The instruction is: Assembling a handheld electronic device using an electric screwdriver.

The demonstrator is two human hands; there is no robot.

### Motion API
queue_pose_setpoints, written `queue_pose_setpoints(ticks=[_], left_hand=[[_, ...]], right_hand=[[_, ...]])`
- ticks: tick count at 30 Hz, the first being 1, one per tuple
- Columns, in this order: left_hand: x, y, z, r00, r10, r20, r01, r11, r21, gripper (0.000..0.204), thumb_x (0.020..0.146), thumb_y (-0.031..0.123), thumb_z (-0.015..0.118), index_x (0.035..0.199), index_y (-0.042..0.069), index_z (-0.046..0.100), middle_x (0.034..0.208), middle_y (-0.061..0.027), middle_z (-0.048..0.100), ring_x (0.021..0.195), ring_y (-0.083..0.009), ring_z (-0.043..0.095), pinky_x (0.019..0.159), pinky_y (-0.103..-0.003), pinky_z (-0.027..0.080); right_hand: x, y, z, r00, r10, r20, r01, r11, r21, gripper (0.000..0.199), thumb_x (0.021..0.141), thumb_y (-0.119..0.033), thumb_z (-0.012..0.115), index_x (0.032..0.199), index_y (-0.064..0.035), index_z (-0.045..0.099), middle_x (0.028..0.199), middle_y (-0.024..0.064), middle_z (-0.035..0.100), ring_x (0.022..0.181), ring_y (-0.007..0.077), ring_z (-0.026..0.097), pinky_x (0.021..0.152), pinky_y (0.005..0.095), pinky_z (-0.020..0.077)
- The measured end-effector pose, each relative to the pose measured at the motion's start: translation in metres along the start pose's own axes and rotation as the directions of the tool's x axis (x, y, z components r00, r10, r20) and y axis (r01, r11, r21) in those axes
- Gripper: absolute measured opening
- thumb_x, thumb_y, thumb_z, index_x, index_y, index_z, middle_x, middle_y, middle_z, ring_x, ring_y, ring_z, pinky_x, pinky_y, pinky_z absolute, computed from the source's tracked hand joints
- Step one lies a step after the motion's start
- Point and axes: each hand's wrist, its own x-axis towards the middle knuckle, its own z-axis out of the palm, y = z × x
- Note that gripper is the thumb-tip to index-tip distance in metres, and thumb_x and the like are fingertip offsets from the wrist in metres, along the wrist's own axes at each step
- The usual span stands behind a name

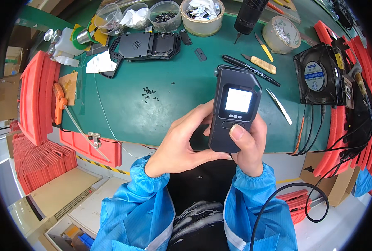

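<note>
A black handheld device (220,141) with a lit white screen is held upright over the front of the green bench. My right hand (253,146) wraps its right side, the thumb resting just below the large front button. My left hand (179,144) grips the lower left side, its fingers partly hidden behind the casing. Beyond the device lie a black marker (251,70), a craft knife with a wooden handle (263,65) and white-tipped tweezers (279,106). Several small black screws (150,94) are scattered left of it, and an opened black housing (148,46) lies farther back.
Tubs of small parts (165,16) line the back edge near a black electric screwdriver (249,19). A cooling fan (318,75) and loose cables stand at the right. On the left are a solder spool (83,37), an orange glue gun (59,102) and red foam trays (37,98).
</note>
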Motion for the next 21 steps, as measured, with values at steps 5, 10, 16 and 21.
queue_pose_setpoints(ticks=[5, 10, 16, 21], left_hand=[[0.0011, 0.0026, -0.0002, 1.0, 0.005, 0.006, -0.005, 1.0, -0.028, 0.101, 0.072, 0.012, 0.095, 0.156, -0.002, 0.04, 0.139, -0.0204, 0.061, 0.125, -0.033, 0.065, 0.106, -0.043, 0.051], [0.0, 0.0019, -0.0002, 1.0, -0.026, 0.0, 0.026, 0.994, -0.108, 0.102, 0.073, 0.009, 0.093, 0.157, -0.004, 0.036, 0.138, -0.0205, 0.062, 0.127, -0.0319, 0.064, 0.107, -0.043, 0.05], [-0.0001, 0.0045, -0.0005, 0.998, -0.059, -0.005, 0.058, 0.987, -0.152, 0.101, 0.076, 0.006, 0.091, 0.158, -0.005, 0.034, 0.138, -0.0206, 0.063, 0.127, -0.0315, 0.063, 0.106, -0.043, 0.049], [-0.0008, 0.0064, 0.0002, 0.988, -0.154, -0.005, 0.149, 0.962, -0.23, 0.098, 0.077, 0.005, 0.089, 0.158, -0.005, 0.034, 0.137, -0.0207, 0.064, 0.126, -0.0311, 0.064, 0.106, -0.042, 0.049]], right_hand=[[-0.0007, -0.0023, -0.0017, 1.0, 0.006, 0.009, -0.006, 1.0, -0.026, 0.062, 0.092, -0.037, 0.065, 0.132, 0.0101, 0.054, 0.106, 0.0249, 0.071, 0.088, 0.0303, 0.076, 0.076, 0.0369, 0.0645], [0.0016, -0.0033, -0.0048, 0.989, 0.136, 0.059, -0.141, 0.987, 0.08, 0.064, 0.097, -0.042, 0.056, 0.133, 0.0111, 0.053, 0.111, 0.0274, 0.069, 0.091, 0.0348, 0.075, 0.077, 0.0398, 0.0632], [0.0027, 0.0007, -0.0048, 0.988, 0.151, 0.046, -0.155, 0.98, 0.125, 0.069, 0.101, -0.048, 0.048, 0.136, 0.0114, 0.051, 0.117, 0.0301, 0.066, 0.094, 0.0372, 0.075, 0.077, 0.0418, 0.0627], [0.004, 0.0003, -0.0057, 0.984, 0.165, 0.06, -0.172, 0.976, 0.137, 0.072, 0.104, -0.053, 0.04, 0.138, 0.0107, 0.05, 0.114, 0.0312, 0.067, 0.091, 0.0362, 0.075, 0.071, 0.0399, 0.0633]])
